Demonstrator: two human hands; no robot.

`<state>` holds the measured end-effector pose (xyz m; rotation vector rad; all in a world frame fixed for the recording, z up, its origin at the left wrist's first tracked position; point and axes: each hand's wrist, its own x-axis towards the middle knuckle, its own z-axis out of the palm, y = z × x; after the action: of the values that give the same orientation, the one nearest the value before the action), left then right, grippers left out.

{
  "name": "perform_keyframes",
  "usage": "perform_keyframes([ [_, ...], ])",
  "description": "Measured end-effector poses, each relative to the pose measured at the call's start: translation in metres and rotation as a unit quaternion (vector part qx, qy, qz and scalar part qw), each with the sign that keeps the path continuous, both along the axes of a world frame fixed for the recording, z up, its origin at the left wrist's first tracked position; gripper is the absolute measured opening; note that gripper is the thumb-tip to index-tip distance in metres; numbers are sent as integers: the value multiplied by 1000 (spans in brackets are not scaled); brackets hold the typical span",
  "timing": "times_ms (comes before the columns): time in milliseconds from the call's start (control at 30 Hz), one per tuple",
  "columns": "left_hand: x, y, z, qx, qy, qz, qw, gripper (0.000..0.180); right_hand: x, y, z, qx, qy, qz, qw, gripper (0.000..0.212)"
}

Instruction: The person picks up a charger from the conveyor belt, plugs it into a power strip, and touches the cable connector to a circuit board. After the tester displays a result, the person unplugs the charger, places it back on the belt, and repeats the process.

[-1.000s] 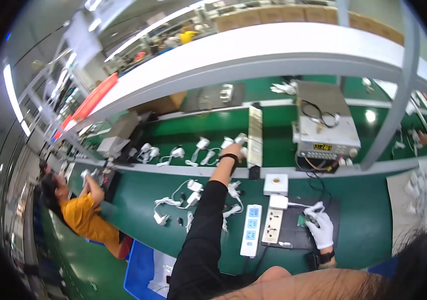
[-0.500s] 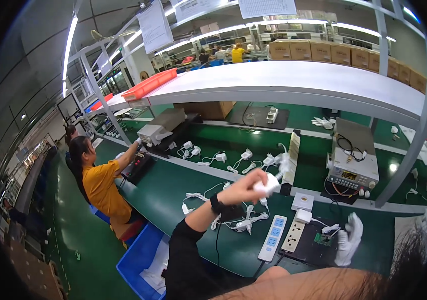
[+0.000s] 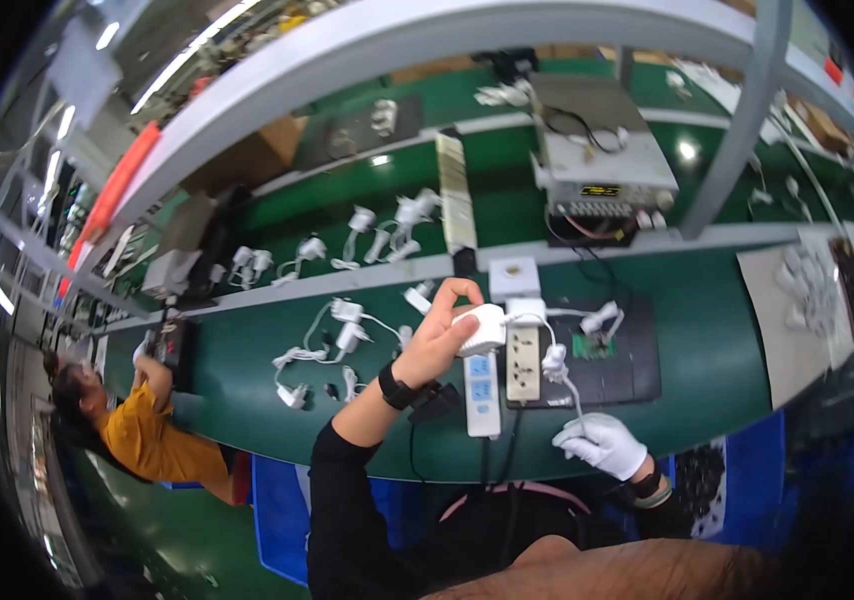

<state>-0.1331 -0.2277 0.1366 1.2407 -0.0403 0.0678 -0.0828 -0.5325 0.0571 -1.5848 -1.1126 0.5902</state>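
My bare left hand, with a dark band on the wrist, grips a white power adapter above the blue-socketed power strip. From the adapter a white cord loops rightward, with a bundled part in the middle. It runs down to my right hand, which wears a white glove and has its fingers closed around the cord near the bench's front edge. A beige power strip stands just right of the adapter, with a white plug block at its far end. Beyond it sits a white square box.
Several white adapters with cords lie left on the green bench, more on the belt behind. A green circuit board rests on a black mat. A bench instrument stands behind. A co-worker in orange works at far left.
The view has swung right and down. My left hand has brought the adapter down and nearer, over the power strips. My right hand has moved nearer the bench edge and now holds the cord.
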Motion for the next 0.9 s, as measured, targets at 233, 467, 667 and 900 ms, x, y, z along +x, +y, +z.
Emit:
perform_keyframes([
  [233,24,-23,-98,266,81,-42,960,26,14,-88,8,-279,-308,-64,907,5],
  [467,20,-34,-83,415,82,-89,902,28,57,-83,12,-274,-416,-170,851,7],
  [667,25,-35,-94,416,122,-118,893,27,91,-14,-38,-49,-270,-327,904,20],
  [900,24,-44,-80,606,42,-108,787,25,105,-1,-67,-89,-230,-261,933,21],
])
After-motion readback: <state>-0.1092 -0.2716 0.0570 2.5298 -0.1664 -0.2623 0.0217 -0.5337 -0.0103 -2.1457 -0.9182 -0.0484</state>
